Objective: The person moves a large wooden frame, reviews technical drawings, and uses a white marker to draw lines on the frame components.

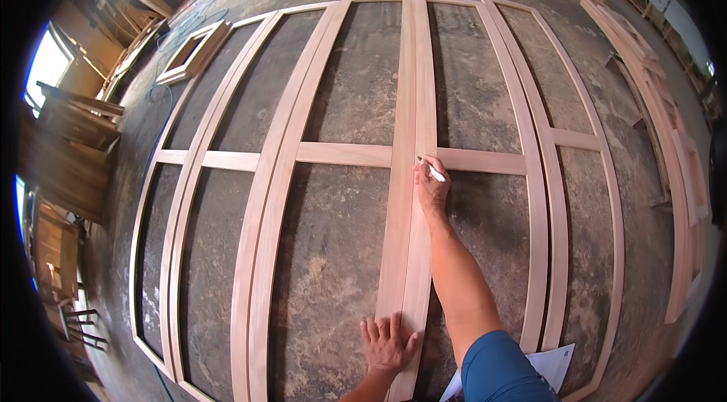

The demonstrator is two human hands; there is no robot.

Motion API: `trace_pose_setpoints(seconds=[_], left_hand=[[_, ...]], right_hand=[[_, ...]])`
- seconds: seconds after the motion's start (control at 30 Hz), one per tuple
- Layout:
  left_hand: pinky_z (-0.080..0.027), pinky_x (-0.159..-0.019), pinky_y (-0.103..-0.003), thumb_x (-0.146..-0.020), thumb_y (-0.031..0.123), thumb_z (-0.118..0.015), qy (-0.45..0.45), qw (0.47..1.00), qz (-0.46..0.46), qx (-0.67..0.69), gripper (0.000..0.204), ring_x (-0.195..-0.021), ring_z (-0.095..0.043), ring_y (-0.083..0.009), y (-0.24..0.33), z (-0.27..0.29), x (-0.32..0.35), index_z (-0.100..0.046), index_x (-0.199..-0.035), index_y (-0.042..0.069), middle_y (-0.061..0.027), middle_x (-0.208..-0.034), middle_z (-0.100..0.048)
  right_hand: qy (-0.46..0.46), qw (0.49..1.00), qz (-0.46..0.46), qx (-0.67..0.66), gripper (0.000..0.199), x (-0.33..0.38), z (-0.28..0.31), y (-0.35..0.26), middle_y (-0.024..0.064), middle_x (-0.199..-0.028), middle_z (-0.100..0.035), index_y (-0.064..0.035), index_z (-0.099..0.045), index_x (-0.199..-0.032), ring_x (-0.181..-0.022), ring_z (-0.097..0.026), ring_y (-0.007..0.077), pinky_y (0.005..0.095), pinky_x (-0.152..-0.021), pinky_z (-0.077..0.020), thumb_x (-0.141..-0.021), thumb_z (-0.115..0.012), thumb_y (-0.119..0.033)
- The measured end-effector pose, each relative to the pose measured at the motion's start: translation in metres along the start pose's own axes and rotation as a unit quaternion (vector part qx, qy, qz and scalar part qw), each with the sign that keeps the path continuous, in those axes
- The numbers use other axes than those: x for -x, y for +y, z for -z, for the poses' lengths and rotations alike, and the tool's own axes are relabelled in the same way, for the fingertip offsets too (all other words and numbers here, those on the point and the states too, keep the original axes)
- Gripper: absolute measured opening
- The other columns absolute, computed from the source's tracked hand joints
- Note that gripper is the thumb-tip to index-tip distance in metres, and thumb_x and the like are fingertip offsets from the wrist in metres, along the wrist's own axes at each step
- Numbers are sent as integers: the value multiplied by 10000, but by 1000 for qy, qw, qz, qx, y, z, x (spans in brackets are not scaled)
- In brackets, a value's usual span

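Head view, right hand (pixel 432 190): we see the fingers closed round a white marker (pixel 432 169), its tip at the joint where the cross rail (pixel 344 154) meets the central stiles (pixel 413 175).
Left hand (pixel 388 341): fingers spread flat, holding nothing, pressing the same stiles nearer us.
Long axis: stiles run away from us (marker lies slantwise).
Hidden: marker tip contact unclear; paper sheet (pixel 551 364) partly behind the sleeve.

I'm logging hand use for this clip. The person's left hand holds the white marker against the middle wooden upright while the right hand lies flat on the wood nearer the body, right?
Not quite: the hands are swapped. In the head view, the right hand holds the white marker against the middle wooden upright, and the left hand lies flat on the wood nearer the body.
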State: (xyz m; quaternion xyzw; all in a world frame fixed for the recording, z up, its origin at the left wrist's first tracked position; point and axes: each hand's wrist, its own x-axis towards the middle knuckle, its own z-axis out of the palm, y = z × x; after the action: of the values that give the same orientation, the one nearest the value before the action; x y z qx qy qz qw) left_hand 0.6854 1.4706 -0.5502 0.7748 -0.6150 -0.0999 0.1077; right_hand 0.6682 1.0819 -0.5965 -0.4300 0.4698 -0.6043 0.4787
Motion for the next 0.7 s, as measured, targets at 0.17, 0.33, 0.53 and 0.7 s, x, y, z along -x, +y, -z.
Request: trace_pose_setpoints(seconds=[0.17,0.33,0.53,0.7], left_hand=[[-239,-1074,-623,-856,579,-564,-3,1000,2,3,662,-1160,-436,-454,-2,0,0,-543,-1285,75,-187,-1147,-527],[-190,-1112,-620,-849,624,-543,-47,998,22,27,722,-1243,-368,-482,-2,-2,2,-503,-1315,74,-197,-1213,-492],[-186,-1121,-621,-840,631,-545,-56,997,33,37,734,-1246,-363,-495,-2,2,0,-482,-1316,76,-196,-1215,-469],[-247,-1081,-625,-828,592,-587,-15,1000,15,22,695,-1181,-407,-472,-1,4,-2,-506,-1277,67,-182,-1159,-478]], right_hand=[[-6,999,-46,-12,170,-6,-7,0,-4,-743,-608,-22,-673,-1040,-650,-556,70,231,-573,-453,-931,-624,-143],[-1,997,-74,-13,198,-17,-9,0,4,-785,-633,-22,-692,-1060,-672,-576,72,230,-598,-470,-932,-627,-158],[-48,995,-61,57,221,-21,-8,1,30,-809,-672,-14,-684,-1071,-710,-606,86,251,-640,-493,-933,-609,-170],[2,993,-28,115,214,-21,-11,11,61,-814,-691,-12,-680,-1044,-739,-629,106,264,-665,-508,-930,-599,-173]])
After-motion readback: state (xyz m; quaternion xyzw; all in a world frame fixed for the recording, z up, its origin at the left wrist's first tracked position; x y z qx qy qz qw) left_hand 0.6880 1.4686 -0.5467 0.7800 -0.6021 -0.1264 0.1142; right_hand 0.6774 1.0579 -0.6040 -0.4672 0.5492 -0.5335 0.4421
